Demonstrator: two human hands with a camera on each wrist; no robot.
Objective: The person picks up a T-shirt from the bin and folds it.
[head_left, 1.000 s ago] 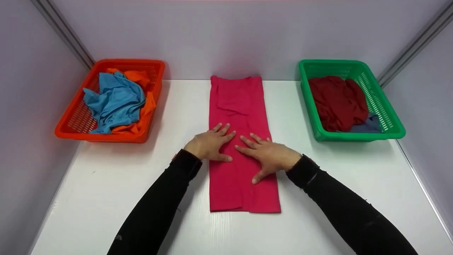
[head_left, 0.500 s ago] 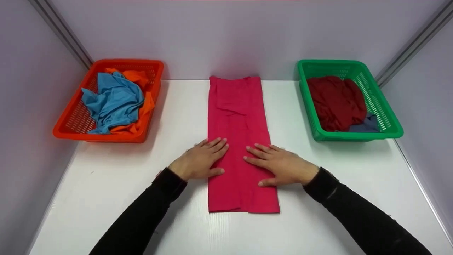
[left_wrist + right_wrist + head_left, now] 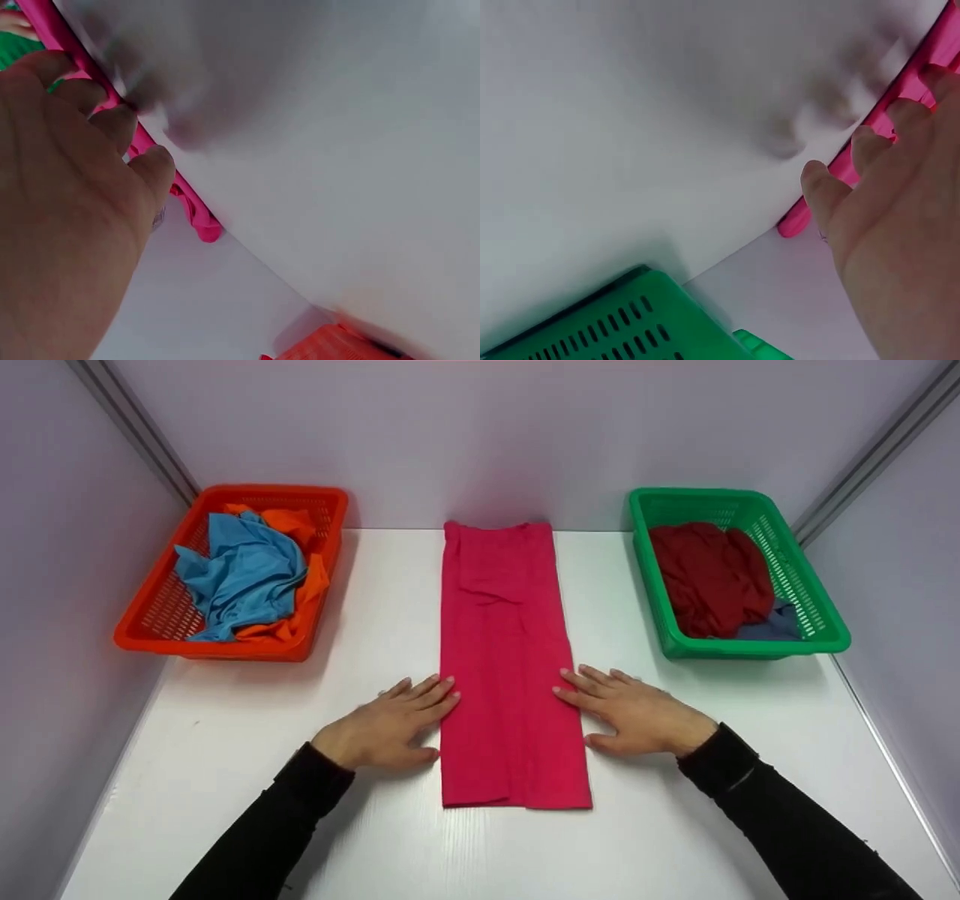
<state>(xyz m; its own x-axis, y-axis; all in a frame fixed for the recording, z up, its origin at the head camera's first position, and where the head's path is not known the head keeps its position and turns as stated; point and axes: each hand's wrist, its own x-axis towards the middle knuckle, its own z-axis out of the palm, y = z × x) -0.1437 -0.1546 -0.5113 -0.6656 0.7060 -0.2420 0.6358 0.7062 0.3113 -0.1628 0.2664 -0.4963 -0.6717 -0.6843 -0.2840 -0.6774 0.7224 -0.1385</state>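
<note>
A pink cloth garment (image 3: pixel 499 675), folded into a long narrow strip, lies flat on the white table with its far end by the back wall. At its left edge is my left hand (image 3: pixel 390 724), fingers spread and fairly straight, fingertips over the cloth's border. My right hand (image 3: pixel 637 712) mirrors it at the right edge, its fingertips overlapping the cloth. Neither hand grips anything. In the left wrist view the pink cloth (image 3: pixel 195 210) runs as a thin band beyond the fingers. The right wrist view shows the cloth (image 3: pixel 844 165) behind the right fingers.
At the back left stands an orange-red basket (image 3: pixel 135 639) holding blue cloth (image 3: pixel 247 574) and orange cloth (image 3: pixel 311 592). A green basket (image 3: pixel 757 648) at the back right contains dark red cloth (image 3: pixel 712 577) and a blue-grey cloth (image 3: pixel 776 624). Pale walls (image 3: pixel 397 442) enclose the table.
Both hands have slid from the middle of the pink garment outward and nearer to me, ending at its side edges. The garment lies where it did.
</note>
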